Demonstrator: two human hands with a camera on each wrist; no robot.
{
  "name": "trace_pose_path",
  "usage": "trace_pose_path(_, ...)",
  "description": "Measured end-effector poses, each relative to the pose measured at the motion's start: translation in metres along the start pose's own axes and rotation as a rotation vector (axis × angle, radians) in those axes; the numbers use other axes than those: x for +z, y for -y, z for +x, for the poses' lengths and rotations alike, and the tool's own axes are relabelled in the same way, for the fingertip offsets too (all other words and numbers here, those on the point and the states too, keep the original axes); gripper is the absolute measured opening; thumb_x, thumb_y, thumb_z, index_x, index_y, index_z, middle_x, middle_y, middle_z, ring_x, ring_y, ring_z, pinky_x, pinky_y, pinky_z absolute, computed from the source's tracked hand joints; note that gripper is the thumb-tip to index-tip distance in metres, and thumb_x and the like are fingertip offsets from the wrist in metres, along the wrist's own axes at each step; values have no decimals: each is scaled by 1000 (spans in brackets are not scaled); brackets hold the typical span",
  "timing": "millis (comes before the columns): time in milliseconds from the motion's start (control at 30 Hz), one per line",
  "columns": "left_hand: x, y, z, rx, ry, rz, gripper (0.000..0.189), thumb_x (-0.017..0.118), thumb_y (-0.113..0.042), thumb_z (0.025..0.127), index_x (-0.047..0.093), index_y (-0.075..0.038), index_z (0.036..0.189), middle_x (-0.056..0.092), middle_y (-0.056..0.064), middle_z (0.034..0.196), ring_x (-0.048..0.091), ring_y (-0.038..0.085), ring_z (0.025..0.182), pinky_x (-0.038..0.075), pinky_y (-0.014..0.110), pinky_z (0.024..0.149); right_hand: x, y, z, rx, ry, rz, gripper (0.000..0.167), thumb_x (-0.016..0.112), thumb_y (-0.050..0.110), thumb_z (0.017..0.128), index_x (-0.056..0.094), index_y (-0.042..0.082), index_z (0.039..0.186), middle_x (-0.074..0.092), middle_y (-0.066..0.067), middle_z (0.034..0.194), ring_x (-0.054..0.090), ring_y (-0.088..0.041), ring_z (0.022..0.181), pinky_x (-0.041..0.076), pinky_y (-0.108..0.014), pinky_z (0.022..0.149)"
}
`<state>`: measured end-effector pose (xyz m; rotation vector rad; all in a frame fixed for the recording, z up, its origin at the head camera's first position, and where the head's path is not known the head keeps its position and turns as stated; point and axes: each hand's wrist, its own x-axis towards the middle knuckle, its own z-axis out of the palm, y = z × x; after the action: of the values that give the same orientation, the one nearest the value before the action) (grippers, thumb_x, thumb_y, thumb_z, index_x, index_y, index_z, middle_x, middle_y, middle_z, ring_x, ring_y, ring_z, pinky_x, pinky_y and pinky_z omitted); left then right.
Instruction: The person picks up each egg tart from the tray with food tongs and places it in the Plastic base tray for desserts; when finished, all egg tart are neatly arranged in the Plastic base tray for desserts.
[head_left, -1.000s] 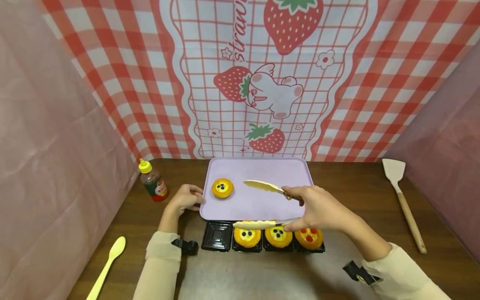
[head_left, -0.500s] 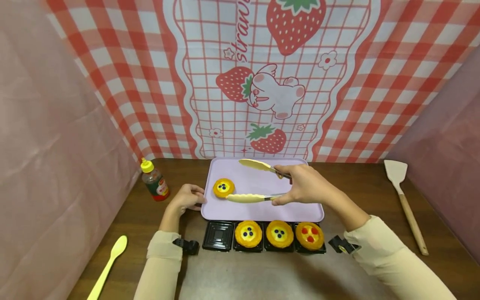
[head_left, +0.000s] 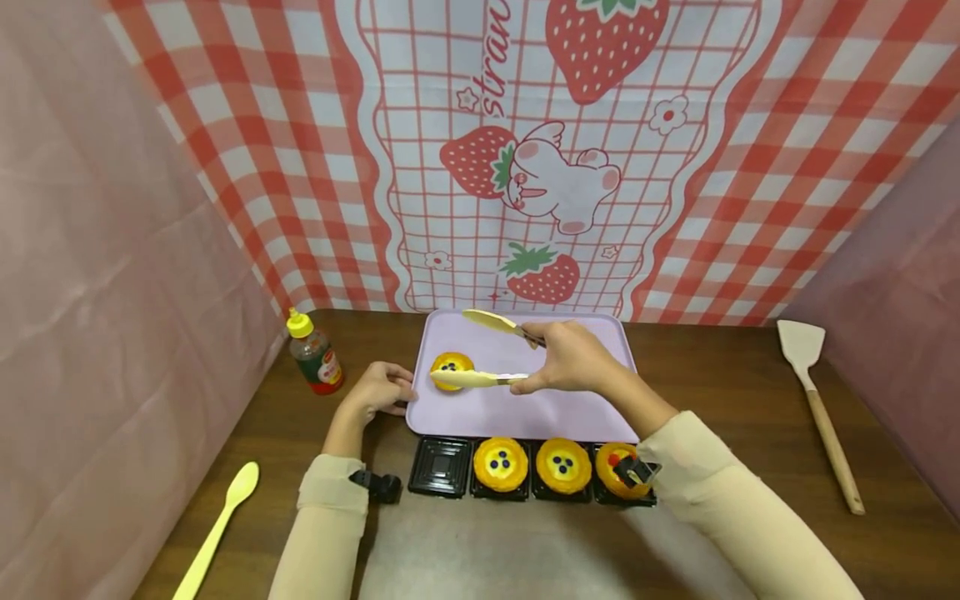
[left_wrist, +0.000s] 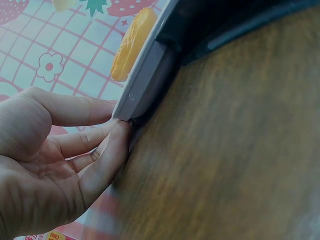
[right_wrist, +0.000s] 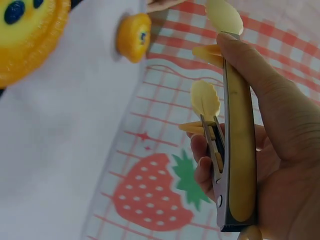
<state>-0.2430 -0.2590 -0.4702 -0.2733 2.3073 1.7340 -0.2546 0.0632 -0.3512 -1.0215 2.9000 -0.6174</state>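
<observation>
My left hand [head_left: 378, 390] pinches the left edge of a lilac tray [head_left: 540, 419], thumb over the rim and fingers against its underside, as the left wrist view shows. My right hand [head_left: 573, 360] grips a pair of tongs [right_wrist: 240, 140] with pale yellow scalloped tips, spread wide apart over the tray. On the tray's left side sits an egg tart [head_left: 452, 359] with blue berries. In the head view the lower tongs tip overlaps this tart, and the upper tip is beyond it.
In front of the tray, a row of black plastic boxes includes a bare one [head_left: 441, 467], two blueberry tarts [head_left: 501, 465] and a red-topped tart [head_left: 611, 468]. A sauce bottle [head_left: 317, 358] and yellow spoon [head_left: 225, 517] lie left; a spatula [head_left: 821, 408] lies right. A checked cloth [head_left: 300, 167] hangs behind.
My right hand has carried the spread tongs up and left, from over the boxes to over the tart on the tray. My left hand stays at the tray edge.
</observation>
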Motion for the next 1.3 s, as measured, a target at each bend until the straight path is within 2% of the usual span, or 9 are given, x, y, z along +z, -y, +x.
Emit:
trace_pose_path(267,-1,-1,-1,6,-2,2,37,70,8,82,55,14,115,61,15,90,62,21,76,62,41,66,28,-3,18,51,71,-14,92,90,51,63,59,2,135,70,-12,114,65,-28,99,57,-43,82)
trace_pose_path(533,0,-1,1,-1,-21,18,38,72,7,81,57,12,115,61,16,90,62,21,77,62,41,66,43,-4,21,97,101,14,90,92,47,63,60,3,135,67,-14,122,66,-30,104,57,-45,85)
trace_pose_path(600,1,-1,1,-2,-22,19,37,72,7,81,57,12,115,61,16,90,62,22,77,62,41,66,45,-5,20,112,103,21,89,92,47,62,61,4,135,67,-13,123,66,-27,99,57,-43,82)
trace_pose_path(700,1,-1,1,-3,-15,16,37,72,8,82,57,12,115,61,16,90,62,22,77,62,40,66,49,-6,20,133,110,25,89,93,46,61,61,5,134,67,-13,124,62,-20,82,54,-36,72)
trace_pose_path(800,1,-1,1,-4,-7,9,37,72,8,82,57,13,115,61,15,89,62,21,77,62,40,66,53,-7,21,144,118,32,89,93,46,62,61,5,134,69,-12,120,50,-16,66,45,-31,60)
trace_pose_path(867,1,-1,0,1,-3,5,36,71,8,82,57,13,115,61,16,90,62,21,77,62,40,66,55,-7,22,146,120,36,89,92,46,62,61,5,134,69,-12,118,45,-16,62,42,-29,57)
trace_pose_path(1033,-1,-1,0,5,-4,0,36,70,8,82,57,14,114,61,15,89,62,20,75,62,40,65,56,-7,25,148,114,43,83,91,44,65,63,4,132,71,-11,112,50,-17,67,44,-29,59)
trace_pose_path(1133,0,0,0,2,2,-14,36,70,9,82,56,14,114,61,14,88,62,20,74,62,40,65,57,-7,26,161,112,50,76,91,41,66,66,5,128,72,-6,97,51,-17,68,42,-29,58)
trace_pose_path(1300,-1,2,0,11,5,-23,35,69,9,81,57,14,114,62,14,87,62,20,74,62,40,65,59,-8,27,184,111,48,69,91,39,67,69,9,125,62,3,77,49,-17,66,39,-28,56)
